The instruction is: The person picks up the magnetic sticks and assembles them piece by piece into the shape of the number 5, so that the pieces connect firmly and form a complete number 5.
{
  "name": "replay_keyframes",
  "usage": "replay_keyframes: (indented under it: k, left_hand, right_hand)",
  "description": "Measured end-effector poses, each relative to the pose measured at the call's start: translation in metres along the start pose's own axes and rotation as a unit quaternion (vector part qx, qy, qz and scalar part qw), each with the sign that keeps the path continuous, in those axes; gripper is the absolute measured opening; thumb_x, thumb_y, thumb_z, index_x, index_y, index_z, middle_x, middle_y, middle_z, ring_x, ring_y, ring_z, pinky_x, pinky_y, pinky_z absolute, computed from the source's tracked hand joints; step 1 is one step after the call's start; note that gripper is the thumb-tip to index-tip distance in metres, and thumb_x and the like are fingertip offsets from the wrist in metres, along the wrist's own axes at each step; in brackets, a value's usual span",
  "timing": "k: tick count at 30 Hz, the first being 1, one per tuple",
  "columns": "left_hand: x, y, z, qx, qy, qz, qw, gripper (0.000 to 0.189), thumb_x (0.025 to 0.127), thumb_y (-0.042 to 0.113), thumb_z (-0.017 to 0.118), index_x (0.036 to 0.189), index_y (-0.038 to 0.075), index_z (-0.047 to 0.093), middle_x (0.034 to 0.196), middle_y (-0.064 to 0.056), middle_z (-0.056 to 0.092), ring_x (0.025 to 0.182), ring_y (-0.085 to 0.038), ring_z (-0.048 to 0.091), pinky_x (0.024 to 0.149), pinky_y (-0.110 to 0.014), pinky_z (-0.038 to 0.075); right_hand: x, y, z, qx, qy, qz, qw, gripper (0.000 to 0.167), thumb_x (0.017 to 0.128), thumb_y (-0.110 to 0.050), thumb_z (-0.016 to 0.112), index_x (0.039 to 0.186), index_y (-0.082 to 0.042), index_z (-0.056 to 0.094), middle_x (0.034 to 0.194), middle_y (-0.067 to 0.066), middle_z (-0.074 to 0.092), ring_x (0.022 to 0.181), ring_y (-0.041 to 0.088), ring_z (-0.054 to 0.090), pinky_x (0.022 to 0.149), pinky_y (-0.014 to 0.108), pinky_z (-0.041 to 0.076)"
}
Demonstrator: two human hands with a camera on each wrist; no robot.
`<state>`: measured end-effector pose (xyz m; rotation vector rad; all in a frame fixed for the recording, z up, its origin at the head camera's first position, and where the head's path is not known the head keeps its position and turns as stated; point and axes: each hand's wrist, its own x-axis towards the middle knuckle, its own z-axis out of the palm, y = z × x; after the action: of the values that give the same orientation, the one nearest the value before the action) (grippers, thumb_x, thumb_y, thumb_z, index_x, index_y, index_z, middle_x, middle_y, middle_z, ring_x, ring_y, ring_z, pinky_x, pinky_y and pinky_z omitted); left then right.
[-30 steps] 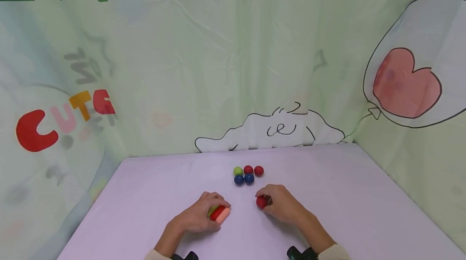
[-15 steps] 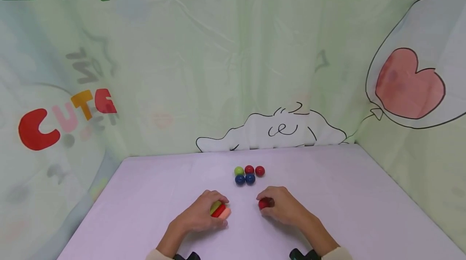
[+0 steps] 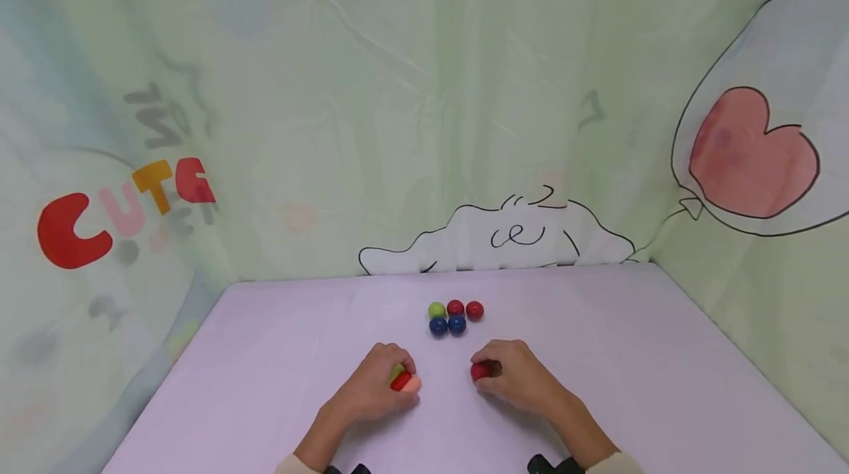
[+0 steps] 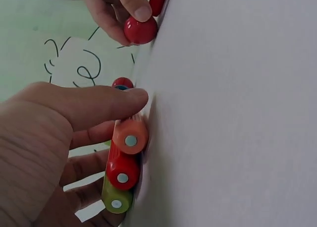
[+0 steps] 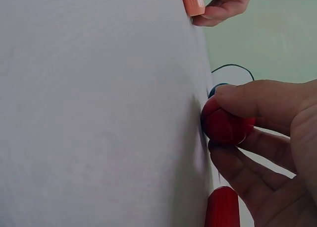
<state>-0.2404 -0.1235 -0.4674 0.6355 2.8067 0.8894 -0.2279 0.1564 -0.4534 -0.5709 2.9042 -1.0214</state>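
Observation:
My left hand [image 3: 374, 385] curls round three short magnetic rods lying side by side: a green rod [image 4: 117, 199], a red rod [image 4: 122, 172] and an orange rod [image 4: 131, 137]. Pale round discs show on their ends in the left wrist view, with the thumb beside the orange one. My right hand [image 3: 517, 374] pinches a red ball [image 5: 225, 122] between thumb and fingers, low at the tabletop. Another red rod [image 5: 222, 209] is beside the right hand in the right wrist view; in the head view that hand hides it.
Beyond the hands a small cluster of balls sits on the white table [image 3: 298, 326]: a green ball [image 3: 436, 310], two red balls [image 3: 455, 308] and two blue balls [image 3: 438, 326]. A printed curtain [image 3: 371, 127] rises behind the table's far edge.
My left hand has shifted slightly to the right and covers more of the rods. The right hand has stayed almost in place, still pinching the red ball, which now sits deeper between its fingers.

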Motion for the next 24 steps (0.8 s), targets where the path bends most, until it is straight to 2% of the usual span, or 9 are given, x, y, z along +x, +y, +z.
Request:
replay_keyframes:
  k: [3,9,16,24]
  left_hand:
    - [0.000,0.003,0.001,0.010,0.004,-0.005,0.9999,0.029,0.081,0.034,0.085,0.102,0.027,0.065,0.108,0.010,0.057,0.103,-0.014,0.047,0.083,-0.033,0.050]
    - [0.001,0.003,0.006,0.025,0.015,0.016,0.9995,0.024,0.081,0.033,0.085,0.093,0.026,0.066,0.107,0.008,0.057,0.103,-0.015,0.045,0.081,-0.031,0.046]
    - [0.006,0.005,0.009,0.067,0.031,0.030,0.9968,0.022,0.083,0.043,0.082,0.086,0.027,0.066,0.106,0.007,0.058,0.101,-0.015,0.046,0.080,-0.033,0.043]
    - [0.001,0.010,0.013,0.049,0.052,0.025,0.9972,0.022,0.083,0.041,0.081,0.084,0.025,0.066,0.097,0.012,0.057,0.103,-0.015,0.047,0.082,-0.043,0.032]
  right_hand:
    - [0.001,-0.001,0.000,0.005,0.001,0.004,1.0000,0.030,0.079,-0.010,0.085,0.108,-0.009,0.077,0.102,-0.004,0.071,0.093,0.014,0.059,0.084,0.037,0.055]
    - [-0.001,-0.001,0.000,0.004,0.001,0.018,0.9998,0.031,0.079,-0.010,0.085,0.108,-0.009,0.077,0.101,-0.004,0.071,0.092,0.014,0.058,0.084,0.038,0.055]
    - [0.000,0.002,-0.001,0.000,0.012,0.017,0.9998,0.031,0.079,-0.011,0.086,0.108,-0.010,0.077,0.100,-0.005,0.071,0.091,0.013,0.058,0.083,0.037,0.054]
    - [-0.002,0.007,0.002,0.018,0.011,0.001,0.9998,0.030,0.078,-0.011,0.086,0.107,-0.009,0.077,0.096,-0.006,0.069,0.088,0.013,0.056,0.076,0.029,0.052]
